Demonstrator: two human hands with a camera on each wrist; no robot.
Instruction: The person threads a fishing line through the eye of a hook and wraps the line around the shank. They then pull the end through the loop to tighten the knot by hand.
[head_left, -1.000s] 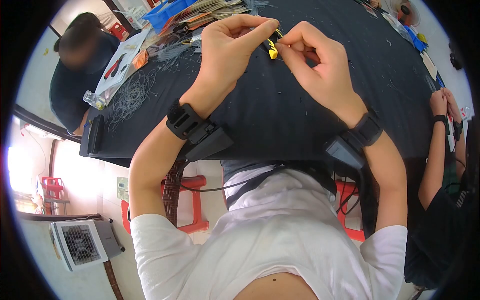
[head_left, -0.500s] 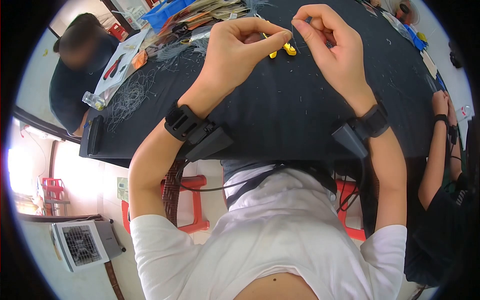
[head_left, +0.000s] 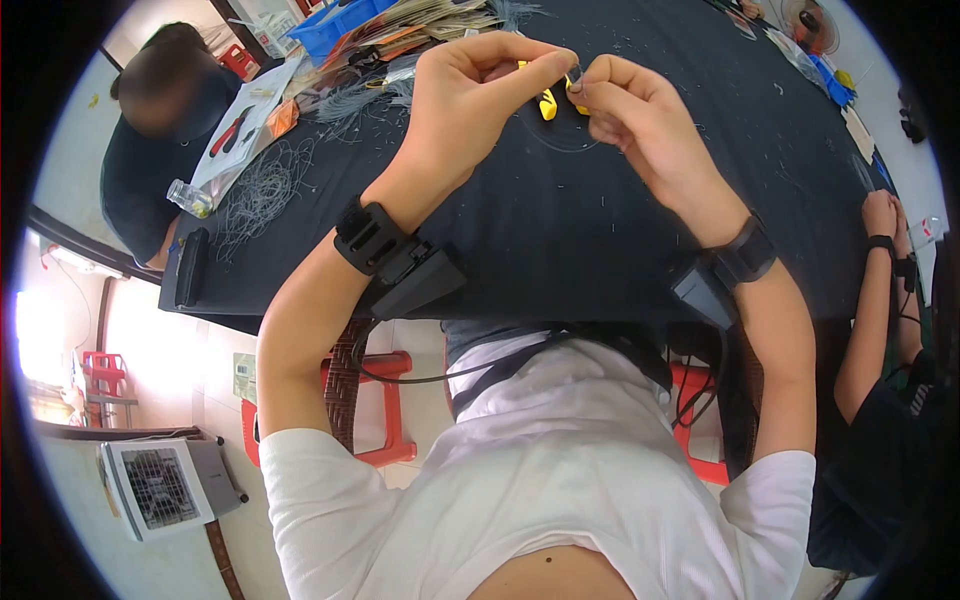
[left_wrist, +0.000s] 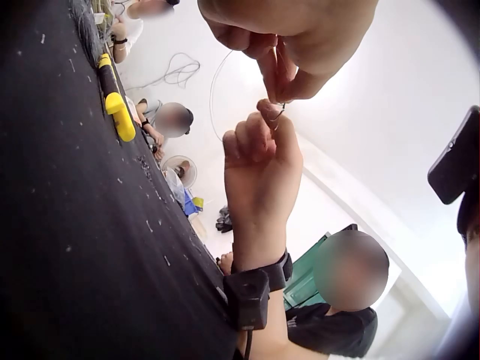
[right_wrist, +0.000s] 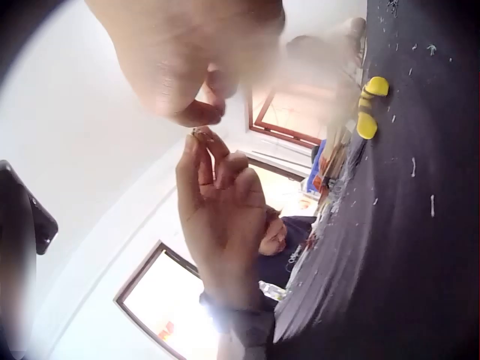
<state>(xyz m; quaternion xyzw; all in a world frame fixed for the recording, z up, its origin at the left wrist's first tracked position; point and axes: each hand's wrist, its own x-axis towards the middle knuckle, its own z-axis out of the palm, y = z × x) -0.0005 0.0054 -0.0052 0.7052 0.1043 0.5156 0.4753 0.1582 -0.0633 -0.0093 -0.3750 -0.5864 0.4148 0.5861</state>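
Fingertip to fingertip, both hands meet above the black-covered table. The left hand (head_left: 468,105) pinches a tiny metallic piece (left_wrist: 282,110) between thumb and forefinger. Facing it, the right hand (head_left: 655,140) has thumb and forefinger pinched at the same piece, with a thin clear line (left_wrist: 213,97) looping away beside the fingers. What exactly the piece is cannot be made out. Under the hands, a yellow-handled tool (head_left: 547,105) lies on the table, partly hidden by them in the head view; its handles (right_wrist: 367,125) show in the right wrist view.
Tangled clear line (head_left: 262,195), a small jar (head_left: 188,198), red-handled pliers (head_left: 229,135) and a black case (head_left: 192,269) lie on the left. Stacked cards (head_left: 415,25) and a blue bin (head_left: 335,28) stand at the back left. Other people sit at both sides.
The right hand drew away up and to the right from the left hand, then came back to its fingertips. The left hand has shifted slightly.
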